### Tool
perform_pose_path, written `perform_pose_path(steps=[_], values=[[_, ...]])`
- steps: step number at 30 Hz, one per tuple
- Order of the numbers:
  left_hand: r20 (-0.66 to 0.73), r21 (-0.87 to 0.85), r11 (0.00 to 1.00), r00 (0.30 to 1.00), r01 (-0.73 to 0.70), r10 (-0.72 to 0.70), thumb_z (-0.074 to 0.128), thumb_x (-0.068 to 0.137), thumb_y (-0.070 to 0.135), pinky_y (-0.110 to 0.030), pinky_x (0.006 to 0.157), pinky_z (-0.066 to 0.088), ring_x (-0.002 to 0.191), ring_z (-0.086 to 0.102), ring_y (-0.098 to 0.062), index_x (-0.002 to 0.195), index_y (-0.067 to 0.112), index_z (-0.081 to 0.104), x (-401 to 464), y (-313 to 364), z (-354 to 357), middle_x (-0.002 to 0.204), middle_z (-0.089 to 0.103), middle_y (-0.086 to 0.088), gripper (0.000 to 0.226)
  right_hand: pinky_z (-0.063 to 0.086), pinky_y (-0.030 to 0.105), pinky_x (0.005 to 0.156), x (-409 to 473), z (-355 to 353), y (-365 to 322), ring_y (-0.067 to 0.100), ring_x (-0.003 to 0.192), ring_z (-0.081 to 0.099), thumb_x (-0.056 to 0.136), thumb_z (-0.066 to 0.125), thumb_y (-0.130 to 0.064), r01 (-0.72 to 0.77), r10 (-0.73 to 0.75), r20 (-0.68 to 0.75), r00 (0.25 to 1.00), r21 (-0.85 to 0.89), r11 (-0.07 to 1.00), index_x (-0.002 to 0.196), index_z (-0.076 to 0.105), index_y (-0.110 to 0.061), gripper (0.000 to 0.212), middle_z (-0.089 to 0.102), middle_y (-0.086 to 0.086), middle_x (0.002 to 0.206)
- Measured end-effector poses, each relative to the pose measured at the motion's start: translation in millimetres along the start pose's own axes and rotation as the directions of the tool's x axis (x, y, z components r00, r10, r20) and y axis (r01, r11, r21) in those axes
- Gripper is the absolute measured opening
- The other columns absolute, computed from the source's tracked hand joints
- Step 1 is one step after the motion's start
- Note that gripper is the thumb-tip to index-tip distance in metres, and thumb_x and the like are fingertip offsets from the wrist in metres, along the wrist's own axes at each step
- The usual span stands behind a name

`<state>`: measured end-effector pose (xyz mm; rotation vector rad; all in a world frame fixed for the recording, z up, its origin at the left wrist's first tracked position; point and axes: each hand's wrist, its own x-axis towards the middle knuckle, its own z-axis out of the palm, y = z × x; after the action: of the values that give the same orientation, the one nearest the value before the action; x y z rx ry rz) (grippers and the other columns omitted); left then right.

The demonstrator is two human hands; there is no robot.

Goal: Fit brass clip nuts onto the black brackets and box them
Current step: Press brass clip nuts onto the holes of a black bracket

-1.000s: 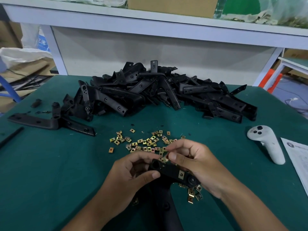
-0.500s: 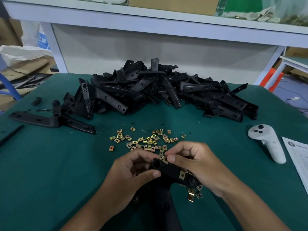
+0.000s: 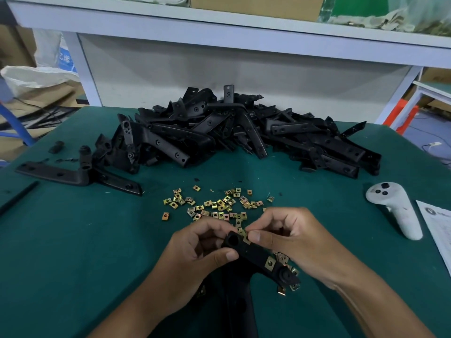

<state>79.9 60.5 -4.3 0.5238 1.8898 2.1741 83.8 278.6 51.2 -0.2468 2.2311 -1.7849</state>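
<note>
I hold a black bracket (image 3: 253,252) just above the green table near its front edge. My left hand (image 3: 195,259) grips its round upper end, thumb across the top. My right hand (image 3: 292,240) pinches a brass clip nut (image 3: 242,234) against that same end. One brass nut (image 3: 270,262) sits clipped on the bracket's arm near the lower knuckle. Loose brass clip nuts (image 3: 217,206) lie scattered beyond my hands, and a few more (image 3: 288,281) lie under the bracket. A large heap of black brackets (image 3: 231,135) fills the back of the table.
A single black bracket (image 3: 78,174) lies flat at the left. A white handheld controller (image 3: 395,208) rests at the right, with a printed sheet (image 3: 436,230) beside it at the table's edge. A thin black rod (image 3: 17,198) lies at the far left. A shelf runs overhead.
Both hands have stayed in place; my right thumb and fingers have shifted slightly at the bracket's upper end with the brass nut. The view has tilted a little.
</note>
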Motion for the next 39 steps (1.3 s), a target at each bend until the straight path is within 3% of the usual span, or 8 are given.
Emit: perform_pose_path(steps=[10, 15, 18, 22, 25, 31, 36, 39], values=[[-0.041, 0.042, 0.999, 0.999, -0.025, 0.027, 0.083, 0.076, 0.032, -0.016, 0.072, 0.051, 0.080, 0.065, -0.004, 0.098, 0.030, 0.074, 1, 2, -2, 0.085, 0.070, 0.009, 0.024, 0.052, 0.017, 0.072, 0, 6, 0, 0.010, 0.081, 0.067, 0.088, 0.073, -0.043, -0.048, 0.047, 0.017, 0.999, 0.090, 0.995, 0.095, 0.080, -0.020, 0.025, 0.075, -0.004, 0.087], [-0.088, 0.000, 0.999, 0.995, -0.043, 0.043, 0.078, 0.080, 0.017, -0.014, 0.065, 0.050, 0.074, 0.063, 0.000, 0.095, 0.031, 0.073, 0, 1, 1, 0.081, 0.069, 0.013, 0.021, 0.048, 0.031, 0.076, 1, 7, 5, 0.016, 0.087, 0.066, 0.075, 0.081, -0.055, -0.099, 0.094, 0.050, 0.994, 0.118, 0.988, 0.102, 0.079, -0.023, 0.042, 0.073, 0.001, 0.095], [-0.091, 0.014, 0.999, 0.995, -0.040, 0.041, 0.079, 0.080, 0.020, -0.017, 0.070, 0.052, 0.080, 0.066, -0.004, 0.096, 0.030, 0.072, 0, 2, 1, 0.087, 0.071, 0.008, 0.021, 0.051, 0.016, 0.079, 1, 2, 5, 0.008, 0.098, 0.070, 0.072, 0.085, -0.044, -0.070, 0.061, 0.112, 0.992, 0.075, 0.995, 0.106, 0.077, -0.030, 0.038, 0.076, -0.005, 0.107], [-0.131, 0.038, 0.998, 0.990, -0.044, 0.048, 0.084, 0.079, 0.028, -0.021, 0.073, 0.054, 0.087, 0.068, -0.010, 0.100, 0.025, 0.068, 2, 5, 0, 0.099, 0.073, 0.002, 0.026, 0.051, 0.022, 0.094, -1, -4, 1, 0.008, 0.117, 0.064, 0.080, 0.086, -0.033, -0.013, 0.030, 0.195, 0.980, -0.086, 0.996, 0.122, 0.068, -0.038, 0.046, 0.071, -0.009, 0.123], [-0.155, 0.013, 0.996, 0.984, -0.093, 0.094, 0.075, 0.084, 0.014, -0.017, 0.077, 0.054, 0.096, 0.070, -0.008, 0.101, 0.018, 0.064, 1, 7, 0, 0.110, 0.074, 0.001, 0.020, 0.052, 0.031, 0.091, -5, -14, -7, 0.003, 0.103, 0.067, 0.076, 0.083, -0.053, 0.032, -0.020, 0.040, 0.999, -0.307, 0.951, 0.115, 0.065, -0.049, 0.043, 0.071, -0.020, 0.113], [-0.149, 0.040, 0.987, 0.975, -0.158, 0.162, 0.076, 0.085, 0.016, -0.021, 0.081, 0.055, 0.104, 0.069, -0.012, 0.103, 0.032, 0.064, -5, 17, 14, 0.113, 0.074, 0.000, 0.027, 0.038, 0.005, 0.055, -46, -16, -19, -0.004, 0.062, 0.058, 0.074, 0.080, -0.057, 0.163, -0.290, -0.178, 0.941, -0.512, 0.843, 0.094, 0.074, -0.042, 0.026, 0.067, -0.022, 0.078], [0.051, 0.039, 0.971, 0.971, -0.234, 0.232, 0.071, 0.082, 0.032, -0.017, 0.083, 0.054, 0.110, 0.067, -0.012, 0.101, 0.038, 0.064, -13, 32, 63, 0.115, 0.073, 0.000, 0.020, 0.046, 0.020, 0.061, -124, -23, -18, 0.006, 0.072, 0.063, 0.078, 0.072, -0.057, 0.122, -0.410, -0.323, 0.853, -0.640, 0.758, 0.098, 0.074, -0.042, 0.025, 0.067, -0.019, 0.086], [0.168, -0.042, 0.953, 0.938, -0.301, 0.304, 0.069, 0.085, 0.024, -0.021, 0.090, 0.054, 0.115, 0.067, -0.017, 0.101, 0.032, 0.062, -17, 39, 103, 0.116, 0.073, -0.006, 0.019, 0.049, 0.023, 0.069, -176, -26, -16, 0.004, 0.084, 0.067, 0.079, 0.075, -0.049, 0.096, -0.471, -0.447, 0.761, -0.640, 0.762, 0.099, 0.076, -0.033, 0.025, 0.071, -0.018, 0.089]])
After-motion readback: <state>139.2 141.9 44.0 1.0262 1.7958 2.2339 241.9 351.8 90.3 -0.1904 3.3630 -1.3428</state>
